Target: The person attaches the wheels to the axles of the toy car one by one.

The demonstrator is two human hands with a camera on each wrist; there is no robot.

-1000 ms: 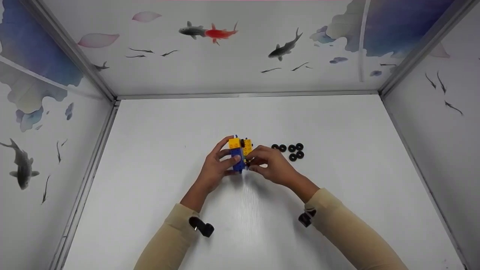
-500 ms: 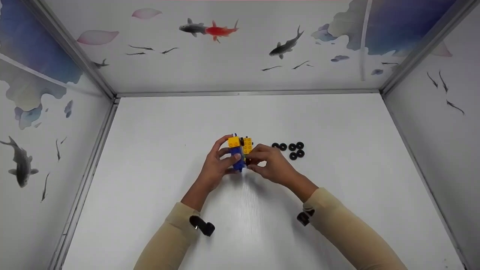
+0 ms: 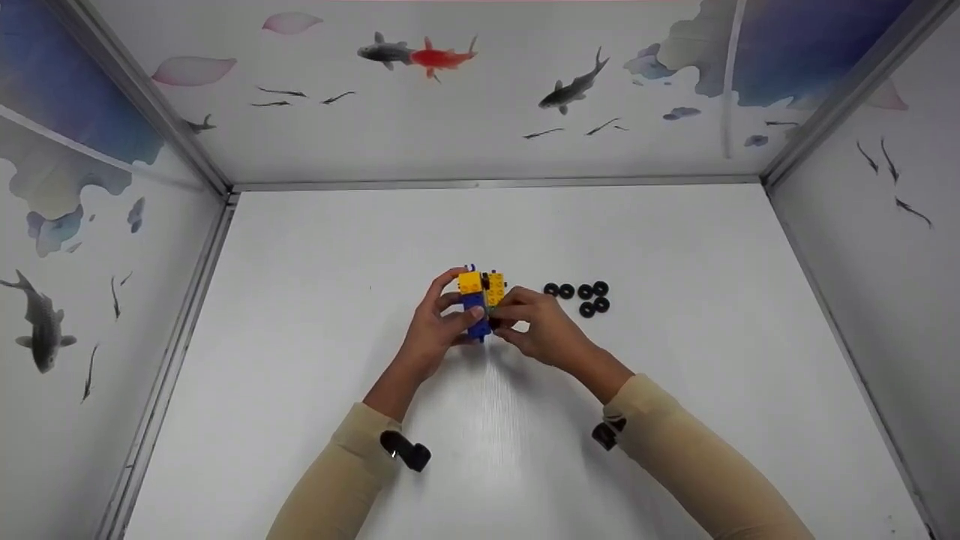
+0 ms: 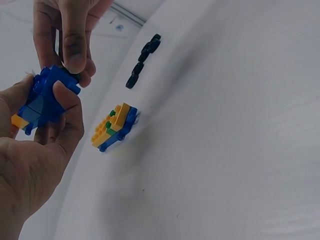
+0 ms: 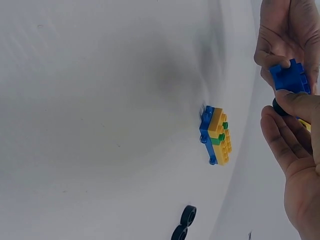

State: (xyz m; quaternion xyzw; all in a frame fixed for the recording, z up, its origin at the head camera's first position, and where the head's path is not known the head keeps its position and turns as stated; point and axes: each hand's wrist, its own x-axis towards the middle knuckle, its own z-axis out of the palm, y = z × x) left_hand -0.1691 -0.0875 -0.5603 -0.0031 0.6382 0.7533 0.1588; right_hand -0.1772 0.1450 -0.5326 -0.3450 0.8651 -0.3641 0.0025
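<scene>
My left hand (image 3: 429, 336) grips a toy vehicle built of blue and yellow building blocks (image 4: 47, 95), thumb along one blue side. It is held up off the table. With thumb and fingers, my right hand (image 3: 551, 330) pinches a small black toy wheel (image 5: 279, 107) against the side of the blue part. Fingers cover most of that wheel, so I cannot tell whether it is seated. A second block vehicle (image 4: 116, 127), yellow and green bricks on a blue base, rests on the table beyond the hands.
Several loose black wheels (image 3: 592, 298) lie on the white table (image 3: 315, 247) to the right of the block vehicles. White panels (image 3: 480, 142) printed with fish close in the back and both sides.
The hands stay almost in place. My right fingers have shifted very slightly while holding the wheel at the blue block's side. The head view has tilted a little.
</scene>
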